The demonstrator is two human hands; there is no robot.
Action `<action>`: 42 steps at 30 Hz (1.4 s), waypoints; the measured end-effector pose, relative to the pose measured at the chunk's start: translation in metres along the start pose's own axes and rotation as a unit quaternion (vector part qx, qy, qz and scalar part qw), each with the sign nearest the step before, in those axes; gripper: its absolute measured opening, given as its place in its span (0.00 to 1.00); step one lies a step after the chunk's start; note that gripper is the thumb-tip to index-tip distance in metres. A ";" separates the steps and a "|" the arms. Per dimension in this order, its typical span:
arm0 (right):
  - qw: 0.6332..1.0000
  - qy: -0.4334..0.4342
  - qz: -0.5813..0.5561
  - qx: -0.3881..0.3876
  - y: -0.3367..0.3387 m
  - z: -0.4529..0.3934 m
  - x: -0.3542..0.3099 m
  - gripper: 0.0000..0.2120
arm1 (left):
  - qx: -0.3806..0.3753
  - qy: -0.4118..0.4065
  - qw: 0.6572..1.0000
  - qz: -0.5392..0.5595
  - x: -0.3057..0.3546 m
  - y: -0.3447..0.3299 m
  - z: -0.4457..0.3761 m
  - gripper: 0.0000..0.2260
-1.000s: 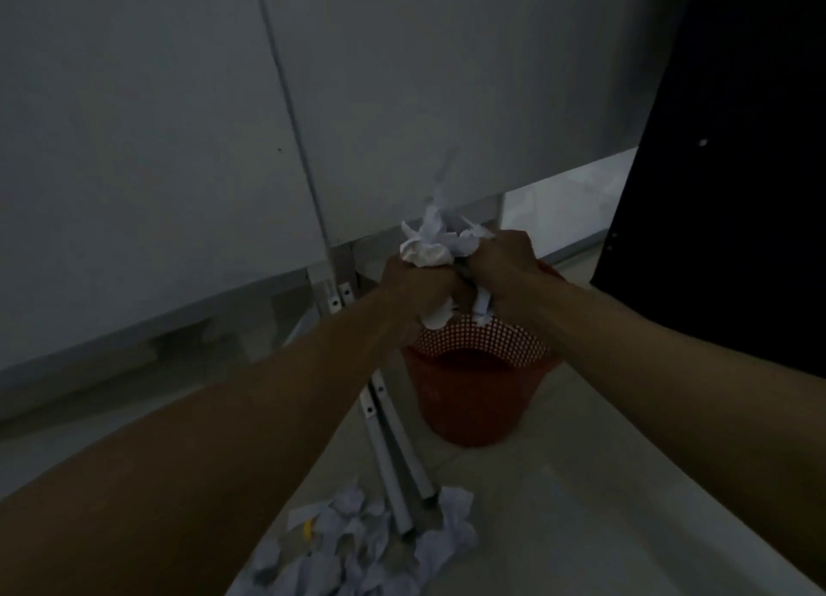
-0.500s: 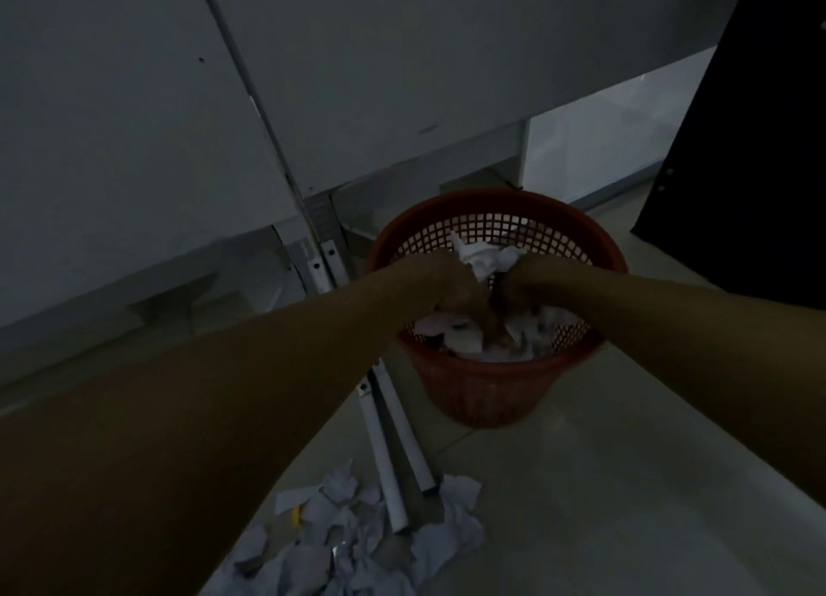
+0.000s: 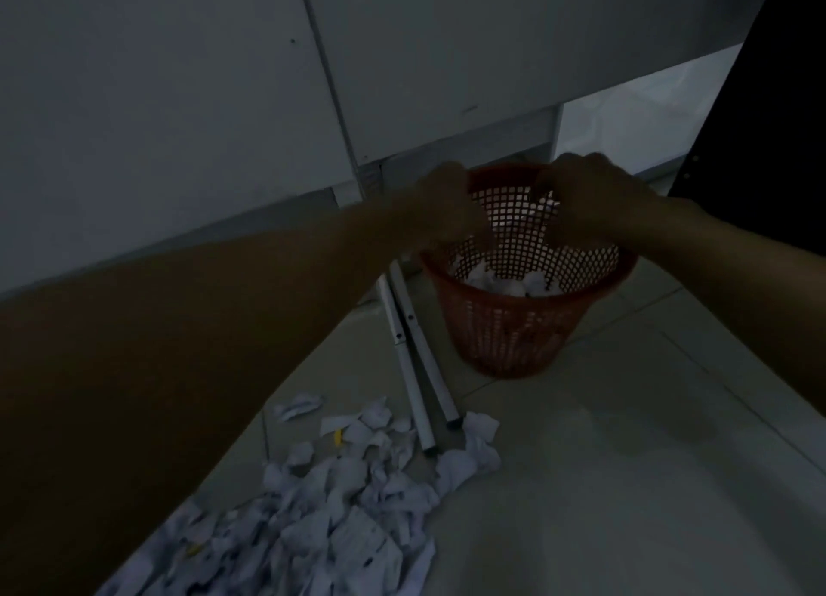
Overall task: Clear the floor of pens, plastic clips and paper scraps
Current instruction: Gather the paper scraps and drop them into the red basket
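Half a second ago our hands were down inside the red basket [image 3: 527,327] with a wad of paper between them; now they have risen above its rim and drawn apart, and the wad lies in the basket. Our left hand [image 3: 447,206] hovers over the basket's left edge and our right hand [image 3: 590,197] over its far right side. Both are blurred and dim, with fingers that seem loosely curled downward; we cannot tell whether either holds any scrap. White crumpled paper [image 3: 505,282] shows inside the basket through the mesh wall. The basket stands on the tiled floor [image 3: 625,483] near a grey panel wall [image 3: 179,103]. Just left of it two metal rails [image 3: 418,372] lie on the floor, running toward us. At their near ends a pile of paper scraps [image 3: 339,497] spreads over the floor, with a small yellow piece [image 3: 338,437] among them.
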State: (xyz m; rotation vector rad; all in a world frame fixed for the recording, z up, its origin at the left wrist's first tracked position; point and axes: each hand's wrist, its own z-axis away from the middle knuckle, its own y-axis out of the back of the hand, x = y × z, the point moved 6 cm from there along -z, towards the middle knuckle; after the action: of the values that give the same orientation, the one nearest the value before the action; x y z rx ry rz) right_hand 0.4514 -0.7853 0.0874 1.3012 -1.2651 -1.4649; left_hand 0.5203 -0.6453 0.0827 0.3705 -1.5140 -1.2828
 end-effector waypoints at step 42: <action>0.978 0.175 -0.108 -0.015 -0.316 0.239 -0.273 0.41 | 0.268 0.250 0.885 0.287 -0.294 -0.167 0.349 0.14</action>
State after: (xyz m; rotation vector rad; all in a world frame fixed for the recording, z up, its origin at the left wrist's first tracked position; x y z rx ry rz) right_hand 0.2788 -0.4194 -0.1731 1.6331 -0.8905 -1.3176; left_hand 0.2771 -0.3004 -0.1578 0.5097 -1.3538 -0.2495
